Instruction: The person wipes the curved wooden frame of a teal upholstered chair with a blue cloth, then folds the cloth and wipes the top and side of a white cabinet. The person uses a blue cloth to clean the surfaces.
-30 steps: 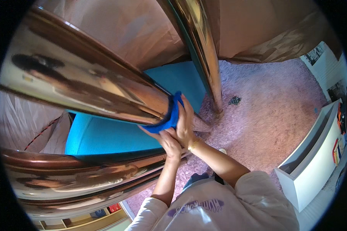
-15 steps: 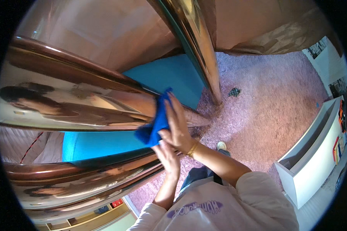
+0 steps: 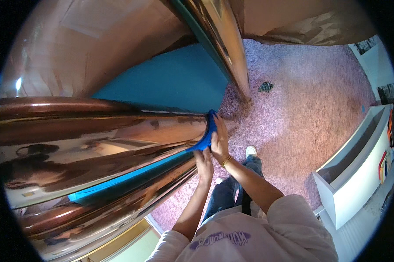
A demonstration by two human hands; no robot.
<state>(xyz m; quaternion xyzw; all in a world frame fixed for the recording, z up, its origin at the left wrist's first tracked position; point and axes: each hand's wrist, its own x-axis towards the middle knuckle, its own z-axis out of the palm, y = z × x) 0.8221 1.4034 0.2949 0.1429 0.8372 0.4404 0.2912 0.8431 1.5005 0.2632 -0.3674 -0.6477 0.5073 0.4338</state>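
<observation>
A blue cloth [image 3: 204,140] is wrapped against the side of a shiny copper-coloured post [image 3: 118,135], close to its floor end. My right hand [image 3: 220,140] lies along the cloth with its fingers stretched toward the far side of the post, pressing the cloth onto the metal. At the cloth's near end, my left hand [image 3: 204,163] has its fingers closed on the lower edge; its fingertips are partly hidden. The post's glossy surface mirrors the room and a person.
Another copper-coloured post [image 3: 225,48] stands beyond, and a third [image 3: 114,205] runs nearer to me. Behind them is a teal panel [image 3: 162,81]. A small dark patterned object [image 3: 266,87] lies on the pinkish carpet [image 3: 302,109]. A white open-topped box [image 3: 352,174] stands at right.
Both hands and the cloth have slid right along the post toward its floor end. My view has shifted, so the post looks larger and lower on the left.
</observation>
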